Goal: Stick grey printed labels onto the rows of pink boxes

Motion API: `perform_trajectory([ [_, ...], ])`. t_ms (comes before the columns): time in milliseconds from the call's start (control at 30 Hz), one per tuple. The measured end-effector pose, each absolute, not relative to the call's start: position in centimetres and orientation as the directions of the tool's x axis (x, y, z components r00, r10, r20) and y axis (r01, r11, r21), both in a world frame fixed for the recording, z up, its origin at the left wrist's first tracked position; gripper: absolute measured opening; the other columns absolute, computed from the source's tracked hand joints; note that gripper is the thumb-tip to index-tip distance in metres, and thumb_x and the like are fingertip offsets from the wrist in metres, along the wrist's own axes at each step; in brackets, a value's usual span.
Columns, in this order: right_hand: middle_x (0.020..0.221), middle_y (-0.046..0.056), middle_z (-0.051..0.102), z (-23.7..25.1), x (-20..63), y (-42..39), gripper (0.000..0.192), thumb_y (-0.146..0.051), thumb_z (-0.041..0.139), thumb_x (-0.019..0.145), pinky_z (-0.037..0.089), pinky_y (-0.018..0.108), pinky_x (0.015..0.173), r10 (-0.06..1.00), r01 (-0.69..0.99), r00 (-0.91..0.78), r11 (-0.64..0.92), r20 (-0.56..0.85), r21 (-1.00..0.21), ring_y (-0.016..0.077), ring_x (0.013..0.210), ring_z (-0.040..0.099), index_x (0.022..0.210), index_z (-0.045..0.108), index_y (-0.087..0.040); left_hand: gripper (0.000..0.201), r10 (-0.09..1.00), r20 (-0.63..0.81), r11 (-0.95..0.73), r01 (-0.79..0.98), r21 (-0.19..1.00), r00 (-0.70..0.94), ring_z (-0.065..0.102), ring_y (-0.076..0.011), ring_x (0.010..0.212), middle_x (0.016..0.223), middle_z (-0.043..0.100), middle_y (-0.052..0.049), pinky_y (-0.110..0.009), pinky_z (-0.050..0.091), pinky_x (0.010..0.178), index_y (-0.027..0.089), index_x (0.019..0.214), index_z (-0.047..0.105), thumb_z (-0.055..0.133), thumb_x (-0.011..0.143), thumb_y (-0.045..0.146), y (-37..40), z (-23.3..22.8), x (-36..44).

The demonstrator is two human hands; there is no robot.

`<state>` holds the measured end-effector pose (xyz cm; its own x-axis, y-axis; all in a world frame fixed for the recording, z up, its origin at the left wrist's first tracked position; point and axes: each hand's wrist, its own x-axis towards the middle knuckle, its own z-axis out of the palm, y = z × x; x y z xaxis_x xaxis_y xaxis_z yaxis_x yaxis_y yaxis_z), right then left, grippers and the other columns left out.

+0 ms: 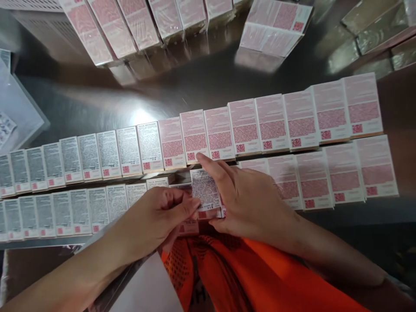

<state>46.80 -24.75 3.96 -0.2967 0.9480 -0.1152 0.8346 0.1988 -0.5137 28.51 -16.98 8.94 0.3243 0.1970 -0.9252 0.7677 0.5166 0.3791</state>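
Note:
Between my hands is a white label densely printed in dark text, over a small pink box in the front row. My left hand pinches its lower left corner between thumb and fingers. Curved around the label's right side, my right hand has its index finger stretched out toward the back row and its thumb apart near the box's near end. The other right fingers are partly hidden. To the left stand boxes with dark-printed labels; those to the right show plain pink faces.
Two long rows of small boxes cross a shiny metal table. Plastic-wrapped box bundles stand at the back, with another wrapped bundle farther right. Paper sheets lie at the left edge. White paper hangs below my left forearm.

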Motion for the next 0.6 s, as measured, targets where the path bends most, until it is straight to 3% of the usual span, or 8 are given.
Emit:
perform_trajectory([
  [300,0.131,0.017,0.059,4.15,46.65,-24.59,0.102,-0.044,0.068,0.071,0.046,0.033,0.056,0.952,0.850,-0.273,0.173,-0.135,-0.498,0.0273,0.084,0.066,0.152,0.015,-0.014,0.041,0.217,-0.923,0.538,0.750,0.385,0.318,0.031,-0.0042,0.030,0.031,0.047,0.007,-0.015,0.028,0.038,0.020,0.066,0.051,0.055,0.086,0.054,-17.03,8.96,28.28],
  [600,0.132,0.016,0.058,4.36,46.74,-24.55,0.101,-0.040,0.069,0.071,0.047,0.033,0.060,0.949,0.839,-0.287,0.181,-0.134,-0.513,0.0269,0.091,0.064,0.152,0.016,-0.012,0.039,0.212,-0.925,0.540,0.751,0.381,0.316,0.030,-0.0043,0.029,0.033,0.045,0.006,-0.017,0.018,0.035,0.019,0.066,0.053,0.059,0.084,0.053,-16.85,9.35,28.20],
])
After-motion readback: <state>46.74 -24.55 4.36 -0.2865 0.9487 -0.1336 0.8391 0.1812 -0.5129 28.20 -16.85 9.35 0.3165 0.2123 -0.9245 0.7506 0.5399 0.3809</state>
